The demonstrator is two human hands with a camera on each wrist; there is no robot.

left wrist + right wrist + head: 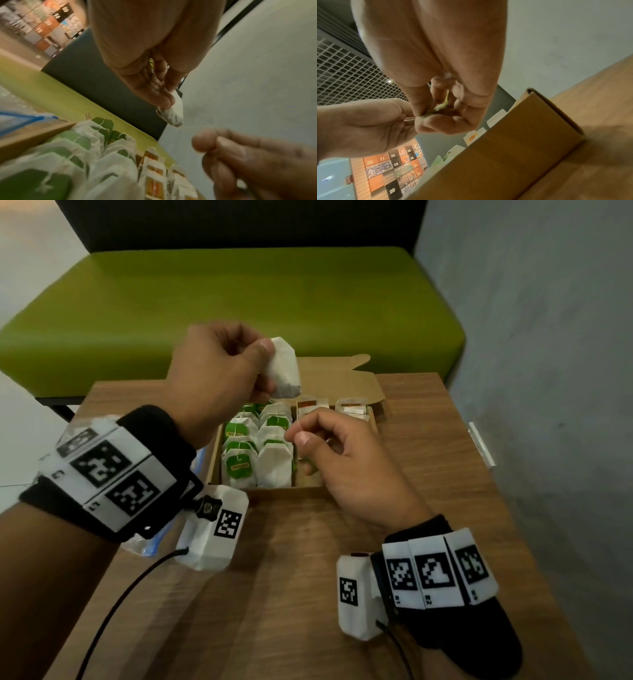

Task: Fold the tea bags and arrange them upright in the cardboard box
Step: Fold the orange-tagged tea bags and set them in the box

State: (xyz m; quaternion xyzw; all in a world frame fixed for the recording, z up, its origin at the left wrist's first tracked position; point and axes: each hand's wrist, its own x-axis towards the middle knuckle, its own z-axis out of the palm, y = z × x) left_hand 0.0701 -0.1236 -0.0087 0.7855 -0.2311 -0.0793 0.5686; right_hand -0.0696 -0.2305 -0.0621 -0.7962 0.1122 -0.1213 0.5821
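the left hand (212,371) is raised over the far left part of the cardboard box (346,385), its fingers (163,100) and thumb curled and pinching a white tea bag (284,368) near its top, so the bag hangs down with its darker filled end lowest. the right hand (346,460) sits lower, above the middle of the box, with thumb and forefinger pressed together on a thin string (297,424); its other fingers are curled in, and the right wrist view shows something small and green (441,106) tucked among them, though what it is cannot be told for sure.

the box stands open on the wooden table (428,474), its lid flap folded back toward the green bench (239,302). inside, on the left, rows of white tea bags with green tags (239,465) stand upright, packed close together. on the right, smaller bags with orange and white tags (310,405) stand at the far end. a clear plastic bag with a blue strip (20,119) lies on the table just left of the box.

both wrists wear black bands with printed markers and a white camera housing, each with a black cable running off the near edge.
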